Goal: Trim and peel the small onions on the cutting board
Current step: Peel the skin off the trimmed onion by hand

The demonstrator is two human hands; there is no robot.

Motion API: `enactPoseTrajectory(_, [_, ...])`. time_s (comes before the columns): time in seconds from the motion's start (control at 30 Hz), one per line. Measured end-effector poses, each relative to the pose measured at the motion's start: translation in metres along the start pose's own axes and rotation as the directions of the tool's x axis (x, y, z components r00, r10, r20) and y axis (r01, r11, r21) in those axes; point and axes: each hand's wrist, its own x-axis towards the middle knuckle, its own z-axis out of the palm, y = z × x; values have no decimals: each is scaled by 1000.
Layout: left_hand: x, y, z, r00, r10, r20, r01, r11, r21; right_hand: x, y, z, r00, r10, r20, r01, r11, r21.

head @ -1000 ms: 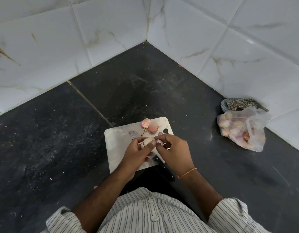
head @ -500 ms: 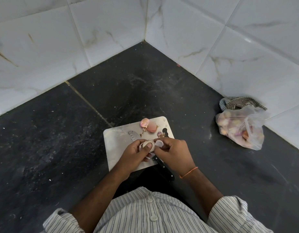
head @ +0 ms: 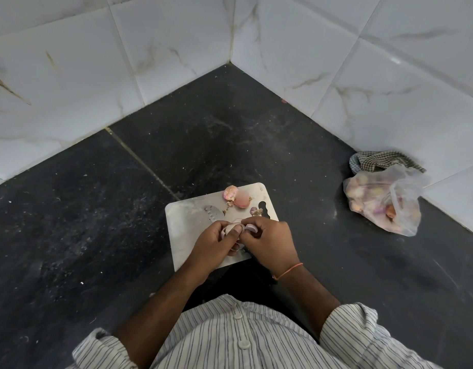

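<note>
A small pale onion (head: 229, 228) sits between both hands above the steel cutting board (head: 184, 222). My left hand (head: 212, 245) grips the onion with the thumb across its top. My right hand (head: 270, 239) pinches a strip of loose skin (head: 251, 228) at the onion's right side. A pink peeled onion (head: 241, 200) and a scrap of pink skin (head: 231, 192) lie at the board's far edge, with a trimmed root end (head: 256, 211) beside them. The knife's blade tip (head: 213, 213) shows on the board; the rest lies under my hands.
A clear plastic bag of small onions (head: 381, 199) lies on the dark stone surface (head: 97, 222) at the right, against a checked cloth (head: 381, 159). White tiled walls (head: 177, 49) meet in a corner behind the board.
The skin has come further off the onion, and my right hand's fingers have shifted slightly on it. The view has drifted a little. The board and bag have not moved.
</note>
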Motion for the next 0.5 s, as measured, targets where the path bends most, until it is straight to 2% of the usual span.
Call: enactPoseTrajectory(0.5, [1,2,4,999,-45,16,44,999,19,1,7,-1,996,77,37,-79,995,67])
